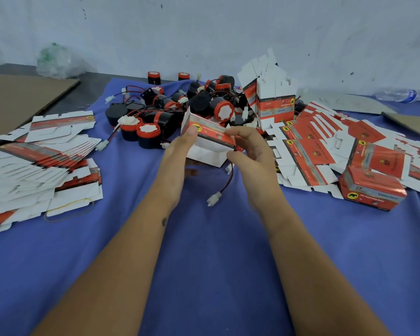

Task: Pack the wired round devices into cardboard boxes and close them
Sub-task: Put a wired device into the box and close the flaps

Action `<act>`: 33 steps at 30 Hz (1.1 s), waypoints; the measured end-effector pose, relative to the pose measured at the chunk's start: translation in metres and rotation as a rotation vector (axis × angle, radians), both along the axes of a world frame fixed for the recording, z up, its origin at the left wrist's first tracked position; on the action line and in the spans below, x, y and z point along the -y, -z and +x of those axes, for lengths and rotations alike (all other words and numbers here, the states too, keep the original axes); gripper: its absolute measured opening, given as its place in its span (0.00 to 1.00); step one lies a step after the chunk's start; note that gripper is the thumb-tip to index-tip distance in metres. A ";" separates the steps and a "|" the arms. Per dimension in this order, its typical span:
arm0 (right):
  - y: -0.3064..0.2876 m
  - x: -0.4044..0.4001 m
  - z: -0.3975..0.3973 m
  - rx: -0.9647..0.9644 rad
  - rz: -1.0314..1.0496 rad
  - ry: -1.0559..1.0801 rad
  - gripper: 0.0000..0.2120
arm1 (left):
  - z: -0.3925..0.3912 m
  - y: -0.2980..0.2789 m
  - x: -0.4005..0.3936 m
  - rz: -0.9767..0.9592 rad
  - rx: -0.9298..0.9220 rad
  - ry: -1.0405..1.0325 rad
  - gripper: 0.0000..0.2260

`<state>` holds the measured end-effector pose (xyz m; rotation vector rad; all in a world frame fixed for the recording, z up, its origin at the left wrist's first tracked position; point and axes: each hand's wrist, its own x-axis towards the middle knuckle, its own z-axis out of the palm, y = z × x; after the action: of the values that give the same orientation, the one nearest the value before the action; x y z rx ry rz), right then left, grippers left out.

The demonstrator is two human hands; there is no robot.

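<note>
Box (211, 137), thin light card, crushes easily: your left hand (180, 151) and right hand (250, 151) pinch its ends, so hold by edges while wire (224, 187) dangles.

we see a red-and-white cardboard box (210, 141) tilted above the blue cloth's middle, a red-black wire with white plug (220, 190) hanging beneath it. black round devices (180, 110) heap toward the far edge; one closed box (371, 187) lies right.
</note>
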<state>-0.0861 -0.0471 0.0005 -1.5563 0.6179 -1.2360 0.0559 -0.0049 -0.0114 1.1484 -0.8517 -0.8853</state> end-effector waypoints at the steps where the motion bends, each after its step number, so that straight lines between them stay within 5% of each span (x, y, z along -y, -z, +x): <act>1: -0.001 0.000 -0.001 -0.012 0.007 -0.029 0.19 | 0.001 -0.001 0.000 0.007 -0.026 -0.033 0.21; 5: -0.001 0.004 -0.002 0.042 0.138 0.003 0.23 | 0.014 0.002 0.004 -0.040 -0.107 -0.295 0.06; 8: 0.007 0.011 0.000 -0.113 0.134 0.212 0.23 | 0.019 0.002 0.005 -0.105 -0.136 -0.410 0.19; 11: 0.020 0.018 0.002 -0.515 -0.069 0.286 0.24 | 0.022 0.003 0.007 -0.110 -0.070 -0.465 0.26; 14: 0.029 0.021 0.006 -0.837 -0.219 0.345 0.25 | 0.022 0.005 0.009 -0.083 -0.060 -0.446 0.25; 18: 0.022 0.018 0.001 -0.716 -0.136 0.391 0.25 | 0.017 0.006 0.006 -0.049 -0.105 -0.359 0.22; 22: 0.010 0.019 -0.017 -0.796 -0.179 0.587 0.11 | 0.013 0.005 0.006 -0.112 -0.297 -0.146 0.21; 25: 0.006 0.021 -0.030 -0.941 -0.121 0.680 0.07 | 0.009 0.007 0.008 -0.035 -0.108 -0.143 0.22; 29: 0.006 0.020 -0.024 -0.842 -0.217 0.706 0.08 | 0.009 0.015 0.008 0.022 0.124 -0.133 0.27; 33: 0.012 0.018 -0.006 -0.807 -0.236 0.536 0.24 | 0.009 0.021 0.007 0.006 0.366 -0.093 0.29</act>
<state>-0.0922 -0.0653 -0.0116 -2.1848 1.5264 -1.0382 0.0651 -0.0118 -0.0320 1.3675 -1.0816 -0.6094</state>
